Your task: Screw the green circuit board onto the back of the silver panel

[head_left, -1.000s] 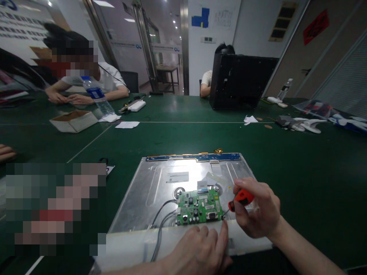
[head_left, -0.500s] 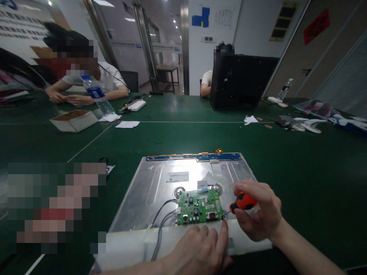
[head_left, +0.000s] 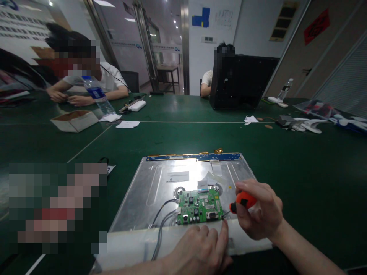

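Observation:
A metal-backed display panel [head_left: 134, 198] lies on the table with a green circuit board [head_left: 200, 206] on its back. My right hand [head_left: 262, 210] is closed round the red-and-black handle of a screwdriver [head_left: 247, 201]. The screwdriver's thin shaft slants down to the board's lower right corner, where its tip meets a screw [head_left: 223, 217]. My left hand [head_left: 200, 246] rests on the white strip along the panel's near edge. Its index finger stretches to that same corner, the other fingers are bent, and nothing shows in it. Dark cables [head_left: 162, 225] run from the board's left side.
A blue circuit strip [head_left: 195, 157] lines the panel's far edge. Farther back are an open box [head_left: 75, 121], a plastic bottle [head_left: 99, 95], a white paper [head_left: 127, 124] and a large black monitor [head_left: 243, 82]. Two people sit across the table [head_left: 177, 135]. A blurred patch covers the left side.
The fingers of my right hand have shifted slightly round the handle, and the handle has turned a little. The tip stays at the board's corner. My left hand stays put.

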A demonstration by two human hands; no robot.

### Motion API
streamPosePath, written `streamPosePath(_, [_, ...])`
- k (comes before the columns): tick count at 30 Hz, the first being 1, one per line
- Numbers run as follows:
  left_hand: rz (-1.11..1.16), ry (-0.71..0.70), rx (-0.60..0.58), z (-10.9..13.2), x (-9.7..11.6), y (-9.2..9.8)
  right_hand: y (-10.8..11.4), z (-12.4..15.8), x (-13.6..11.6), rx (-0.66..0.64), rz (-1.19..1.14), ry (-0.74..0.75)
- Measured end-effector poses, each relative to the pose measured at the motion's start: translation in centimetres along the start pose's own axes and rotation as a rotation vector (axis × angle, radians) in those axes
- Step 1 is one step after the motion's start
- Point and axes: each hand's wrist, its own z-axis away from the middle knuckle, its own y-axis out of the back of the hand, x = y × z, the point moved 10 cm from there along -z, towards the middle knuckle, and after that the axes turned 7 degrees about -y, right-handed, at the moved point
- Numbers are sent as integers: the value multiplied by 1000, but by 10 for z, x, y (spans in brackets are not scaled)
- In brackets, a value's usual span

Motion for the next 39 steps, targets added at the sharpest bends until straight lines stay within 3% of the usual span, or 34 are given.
streamPosePath(9, [-21, 1, 2, 0, -1, 0, -1, -2, -3, -8, 59, 24])
streamPosePath(20, [-5, -8, -3, 1, 1, -3, -2, 3, 6, -65, -41, -78])
streamPosePath(32, [-4, -8, -2, 0, 1, 0, -1, 0, 0, 13, 52, -2])
streamPosePath(39, [17, -6, -16, 0, 0, 0, -3, 1, 1, -17, -3, 4])
